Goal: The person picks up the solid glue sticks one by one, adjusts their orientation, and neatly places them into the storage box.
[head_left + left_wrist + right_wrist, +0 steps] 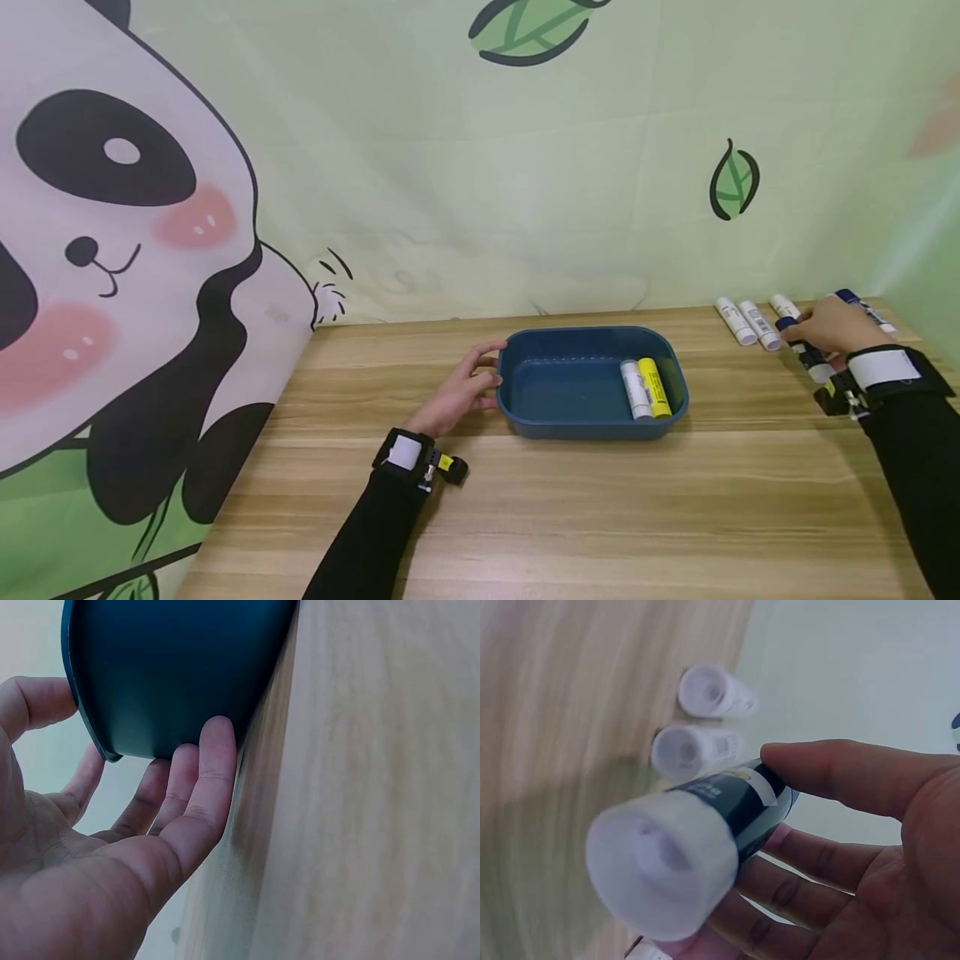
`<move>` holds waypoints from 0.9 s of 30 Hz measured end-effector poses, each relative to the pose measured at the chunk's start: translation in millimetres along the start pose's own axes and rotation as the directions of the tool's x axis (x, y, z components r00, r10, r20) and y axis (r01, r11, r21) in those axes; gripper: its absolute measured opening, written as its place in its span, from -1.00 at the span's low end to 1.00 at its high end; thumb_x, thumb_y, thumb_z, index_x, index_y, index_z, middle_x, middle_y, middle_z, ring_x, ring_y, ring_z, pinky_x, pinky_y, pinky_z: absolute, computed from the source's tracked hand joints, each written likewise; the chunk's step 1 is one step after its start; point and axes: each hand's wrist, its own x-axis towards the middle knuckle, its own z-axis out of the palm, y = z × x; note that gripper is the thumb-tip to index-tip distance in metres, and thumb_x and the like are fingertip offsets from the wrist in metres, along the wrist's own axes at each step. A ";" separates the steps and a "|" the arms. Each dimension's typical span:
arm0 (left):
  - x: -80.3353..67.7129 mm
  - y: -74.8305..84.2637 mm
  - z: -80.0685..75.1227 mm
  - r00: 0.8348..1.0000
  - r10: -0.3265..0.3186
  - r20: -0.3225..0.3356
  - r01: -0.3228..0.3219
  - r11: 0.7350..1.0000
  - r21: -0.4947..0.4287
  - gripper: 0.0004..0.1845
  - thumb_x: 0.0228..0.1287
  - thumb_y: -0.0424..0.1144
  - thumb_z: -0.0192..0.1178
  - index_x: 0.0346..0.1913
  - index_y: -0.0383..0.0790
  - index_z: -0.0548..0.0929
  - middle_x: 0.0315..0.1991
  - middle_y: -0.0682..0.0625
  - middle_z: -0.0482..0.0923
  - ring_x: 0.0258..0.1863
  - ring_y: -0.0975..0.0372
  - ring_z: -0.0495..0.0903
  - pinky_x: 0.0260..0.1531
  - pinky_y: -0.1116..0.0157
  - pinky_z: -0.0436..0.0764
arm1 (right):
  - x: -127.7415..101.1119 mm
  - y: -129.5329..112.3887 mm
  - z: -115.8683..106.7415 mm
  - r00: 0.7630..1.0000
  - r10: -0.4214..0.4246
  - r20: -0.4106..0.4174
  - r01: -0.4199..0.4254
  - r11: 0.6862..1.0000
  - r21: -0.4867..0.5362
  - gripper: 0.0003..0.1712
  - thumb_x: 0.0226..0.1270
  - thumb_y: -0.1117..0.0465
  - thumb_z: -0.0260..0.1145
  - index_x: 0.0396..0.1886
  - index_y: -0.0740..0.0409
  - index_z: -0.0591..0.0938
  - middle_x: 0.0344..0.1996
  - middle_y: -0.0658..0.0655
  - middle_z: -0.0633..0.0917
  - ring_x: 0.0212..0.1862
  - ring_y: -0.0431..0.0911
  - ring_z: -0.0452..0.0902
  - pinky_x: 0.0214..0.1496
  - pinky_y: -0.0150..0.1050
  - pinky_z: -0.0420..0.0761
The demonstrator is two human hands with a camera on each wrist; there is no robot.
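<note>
The person's left hand rested against the short left wall of a dark blue oval plastic tray on the light wood-grain tabletop. Its fingers were straight and relaxed, tips touching the tray's outer wall low down by the table, thumb up near the rim; it gripped nothing.

Inside the tray, at the end far from that hand, lay two glue sticks side by side and touching: a white-labelled stick and a yellow-labelled stick. Their print was too small to read.

The right hand was well off to the right of the tray, near the table's back corner. It pinched a dark blue glue stick with a white cap between the thumb on top and the fingers curled beneath, white end pointing toward the wrist camera. The stick's label showed a pale band and some light lettering, blurred and unreadable in the wrist view.

Just beyond the held stick, two white glue sticks lay parallel on the table, barcode-like marks on their labels but no legible words. Another white stick and a blue-capped one lay close behind the hand.

Both arms wore black sleeves with wrist-mounted cameras on white straps. The backdrop was a pale green cloth printed with leaves and a cartoon panda.
</note>
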 end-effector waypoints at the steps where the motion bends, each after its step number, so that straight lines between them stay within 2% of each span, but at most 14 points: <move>1: -0.2 0.1 -0.1 1.000 -0.001 0.000 0.001 1.000 0.002 -0.33 0.43 -0.36 -0.03 0.57 0.07 0.23 0.43 -0.24 0.19 0.15 0.06 0.51 0.01 0.24 0.70 | 0.4 -2.0 0.0 1.000 0.003 -0.002 -0.003 1.000 -0.001 -0.38 0.39 0.08 0.22 0.07 0.66 0.48 -0.55 0.15 0.42 -0.48 -0.03 0.46 -0.48 -0.18 0.66; 4: -1.0 0.2 -0.4 1.000 0.002 0.001 -0.002 1.000 0.002 -0.34 0.44 -0.36 -0.03 0.56 0.07 0.23 0.42 -0.23 0.19 0.14 0.06 0.51 0.01 0.24 0.71 | 1.2 -8.0 -0.8 1.000 0.006 0.005 -0.006 1.000 0.004 -0.29 0.40 0.07 0.21 0.17 0.72 0.40 -0.37 0.38 0.53 -0.37 0.08 0.52 -0.42 -0.16 0.69; 7: -1.8 0.4 -0.4 1.000 0.007 -0.001 -0.007 1.000 0.000 -0.33 0.43 -0.36 -0.03 0.56 0.06 0.22 0.41 -0.23 0.19 0.13 0.07 0.51 0.00 0.25 0.71 | 0.8 -15.1 -1.1 1.000 0.003 0.003 -0.003 1.000 0.004 -0.25 0.40 0.07 0.21 0.22 0.74 0.36 -0.18 0.51 0.54 -0.27 0.15 0.53 -0.37 -0.13 0.72; 14: -2.3 0.6 -0.6 1.000 0.003 -0.003 -0.003 1.000 0.003 -0.33 0.42 -0.36 -0.01 0.56 0.06 0.23 0.42 -0.24 0.20 0.14 0.06 0.52 0.01 0.25 0.72 | 0.5 -28.5 0.9 1.000 -0.018 0.007 0.018 1.000 -0.002 -0.31 0.43 0.09 0.21 0.18 0.71 0.39 -0.25 0.43 0.53 -0.27 0.13 0.50 -0.38 -0.15 0.71; 21: -1.7 0.7 -0.6 1.000 0.000 -0.001 0.000 1.000 0.009 -0.33 0.42 -0.35 0.00 0.56 0.08 0.24 0.43 -0.22 0.19 0.15 0.06 0.51 0.02 0.25 0.71 | 0.7 -40.2 6.3 0.998 -0.056 0.008 0.056 0.998 0.013 -0.29 0.44 0.09 0.21 0.22 0.72 0.39 -0.05 0.60 0.54 -0.21 0.21 0.54 -0.33 -0.09 0.75; 27: -0.9 0.4 0.0 1.000 0.001 -0.010 -0.001 1.000 0.007 -0.33 0.42 -0.35 -0.01 0.56 0.07 0.24 0.42 -0.23 0.21 0.15 0.06 0.51 0.00 0.25 0.72 | -1.1 -60.9 9.5 0.997 -0.082 0.012 0.082 0.996 -0.028 -0.36 0.42 0.10 0.21 0.16 0.66 0.44 -0.14 0.53 0.60 -0.30 0.12 0.56 -0.38 -0.15 0.70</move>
